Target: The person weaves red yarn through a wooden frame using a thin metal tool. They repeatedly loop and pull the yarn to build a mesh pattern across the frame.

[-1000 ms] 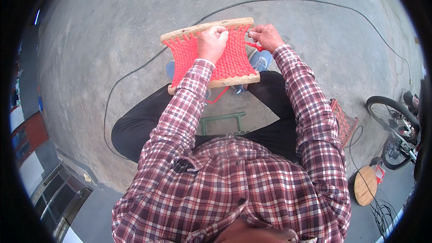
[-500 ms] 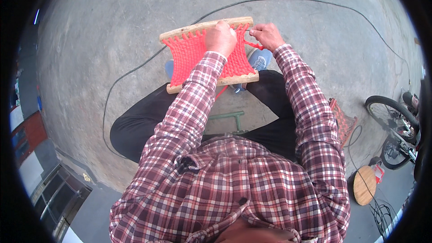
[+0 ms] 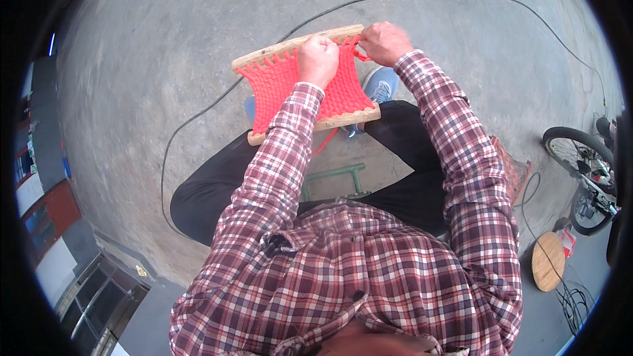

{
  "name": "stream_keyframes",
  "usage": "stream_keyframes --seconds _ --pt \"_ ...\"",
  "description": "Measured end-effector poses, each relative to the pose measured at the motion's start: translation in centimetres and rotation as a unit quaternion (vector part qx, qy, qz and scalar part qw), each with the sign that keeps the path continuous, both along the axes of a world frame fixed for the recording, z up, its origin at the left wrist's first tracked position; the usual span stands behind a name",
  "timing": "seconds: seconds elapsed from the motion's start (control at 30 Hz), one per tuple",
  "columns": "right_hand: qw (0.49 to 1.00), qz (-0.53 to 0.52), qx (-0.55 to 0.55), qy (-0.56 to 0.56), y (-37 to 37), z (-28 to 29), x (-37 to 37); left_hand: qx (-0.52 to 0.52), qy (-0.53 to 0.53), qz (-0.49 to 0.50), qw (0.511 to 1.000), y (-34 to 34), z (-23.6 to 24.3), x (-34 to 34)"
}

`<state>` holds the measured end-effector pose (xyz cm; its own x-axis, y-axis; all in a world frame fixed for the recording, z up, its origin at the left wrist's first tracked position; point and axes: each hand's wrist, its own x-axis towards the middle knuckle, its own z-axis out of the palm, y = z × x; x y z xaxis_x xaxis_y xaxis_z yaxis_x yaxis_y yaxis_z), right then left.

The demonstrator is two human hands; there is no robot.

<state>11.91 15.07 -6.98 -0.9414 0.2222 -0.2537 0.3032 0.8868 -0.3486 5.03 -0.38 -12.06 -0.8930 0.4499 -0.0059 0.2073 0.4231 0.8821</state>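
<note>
A red cord seat is woven between two wooden bars, the far bar and the near bar. My left hand is closed at the far part of the weave, right of its middle; what its fingers grip is hidden underneath. Close to the right end of the far bar, my right hand is closed, slightly blurred, with a loop of red cord at its fingertips. Another red tail hangs below the near bar.
A dark cable curves across the concrete floor. A green metal frame stands between my legs. On the right are a woven red-brown piece, a bicycle and a round wooden board.
My right hand has moved slightly left and farther away, closer to the bar's end, and the red cord by it now forms a small loop. The left hand shifted a little left.
</note>
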Motion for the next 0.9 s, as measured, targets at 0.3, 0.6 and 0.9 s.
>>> stream_keyframes --seconds 0.3,0.6,0.9 --pt "0.915 -0.238 -0.325 -0.016 0.0 -4.0 1.5 0.131 -0.194 0.020 0.972 -1.4 0.9 0.1" --pt "0.914 -0.218 -0.329 -0.099 0.9 -3.6 1.2 0.063 -0.128 0.021 0.990 -1.4 -0.6 -0.8" --pt "0.885 -0.225 -0.399 -0.081 0.3 -3.2 0.4 0.082 -0.192 0.029 0.978 -0.8 2.1 -1.0"
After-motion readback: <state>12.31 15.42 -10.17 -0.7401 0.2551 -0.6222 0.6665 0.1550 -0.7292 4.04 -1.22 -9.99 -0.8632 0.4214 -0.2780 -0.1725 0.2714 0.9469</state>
